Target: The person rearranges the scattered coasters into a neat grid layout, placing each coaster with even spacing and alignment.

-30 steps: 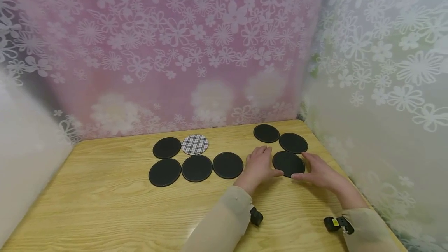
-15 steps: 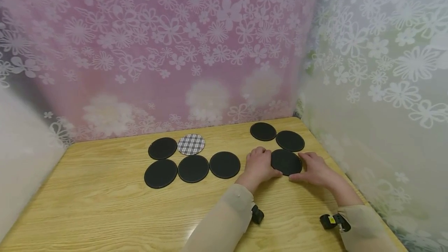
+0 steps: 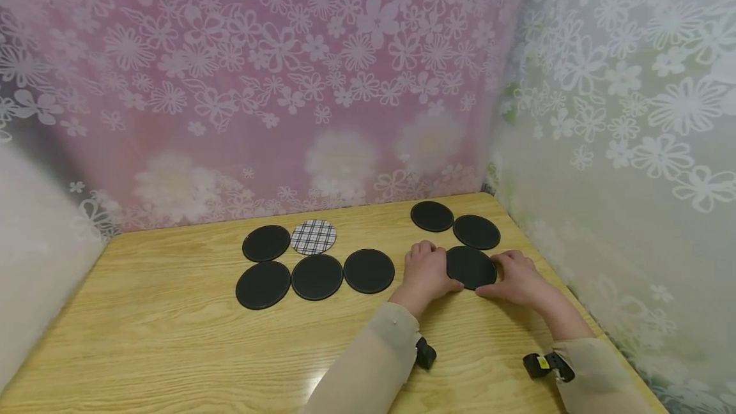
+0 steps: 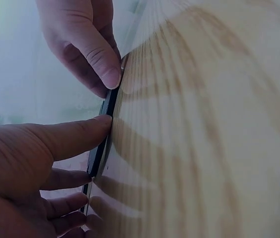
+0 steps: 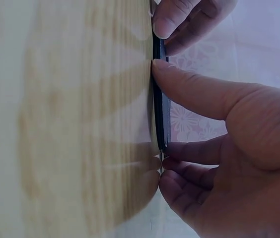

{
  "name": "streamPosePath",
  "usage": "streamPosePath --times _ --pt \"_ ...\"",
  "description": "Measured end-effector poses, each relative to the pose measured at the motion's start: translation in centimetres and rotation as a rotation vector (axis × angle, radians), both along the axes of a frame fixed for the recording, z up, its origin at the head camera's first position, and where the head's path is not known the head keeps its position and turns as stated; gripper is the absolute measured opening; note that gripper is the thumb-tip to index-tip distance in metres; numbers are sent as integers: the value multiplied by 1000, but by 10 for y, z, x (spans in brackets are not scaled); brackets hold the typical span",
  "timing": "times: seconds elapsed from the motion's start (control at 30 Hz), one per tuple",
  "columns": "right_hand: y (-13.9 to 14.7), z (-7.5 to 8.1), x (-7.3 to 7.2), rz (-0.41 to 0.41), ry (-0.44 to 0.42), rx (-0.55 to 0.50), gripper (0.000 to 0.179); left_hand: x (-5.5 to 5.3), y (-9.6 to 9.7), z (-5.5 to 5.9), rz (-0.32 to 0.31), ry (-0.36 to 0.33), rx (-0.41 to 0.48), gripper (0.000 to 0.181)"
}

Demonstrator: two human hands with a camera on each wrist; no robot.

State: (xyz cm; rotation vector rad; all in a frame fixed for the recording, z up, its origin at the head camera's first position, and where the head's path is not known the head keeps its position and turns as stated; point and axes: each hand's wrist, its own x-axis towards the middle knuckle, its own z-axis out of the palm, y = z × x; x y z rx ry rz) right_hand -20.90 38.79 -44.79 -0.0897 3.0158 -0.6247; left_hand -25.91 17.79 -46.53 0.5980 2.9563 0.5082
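A round black coaster [image 3: 471, 267] lies on the right part of the table, between both hands. My left hand [image 3: 424, 272] holds its left rim, thumb at the near edge and fingers farther round. On the opposite side, my right hand [image 3: 520, 280] grips the right rim in the same way. Both thumbs touch the coaster's dark edge [image 5: 157, 104] in the right wrist view, their tips a little apart. That edge looks thick; I cannot tell whether it is one layer or more. Fingers cover parts of the rim in the head view.
Just behind lie two more black coasters, one at the back [image 3: 432, 216] and one at the right [image 3: 476, 232]. To the left, several black coasters [image 3: 317, 277] and a plaid one [image 3: 313, 237] lie touching on the wooden table [image 3: 190, 337]. Flowered curtains [image 3: 322, 82] border the table.
The gap between my hands and the coaster has closed, and both hands now touch its rim. The head view has shifted slightly. The other coasters lie as before.
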Motion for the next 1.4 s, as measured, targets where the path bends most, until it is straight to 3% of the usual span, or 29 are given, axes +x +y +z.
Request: streamPosePath --times 0.53,0.9,1.17,1.4 --pt "1 2 -3 -26 -48 -26 85 2 1 1 18 12 0 66" --pt "1 2 -6 8 -105 -265 80 2 3 3 32 3 18 68" --pt "-2 5 -6 -11 -124 -315 81 2 3 3 40 -10 38 68" --pt "-8 11 -6 -30 -149 -359 89 2 -4 9 41 24 58 68"
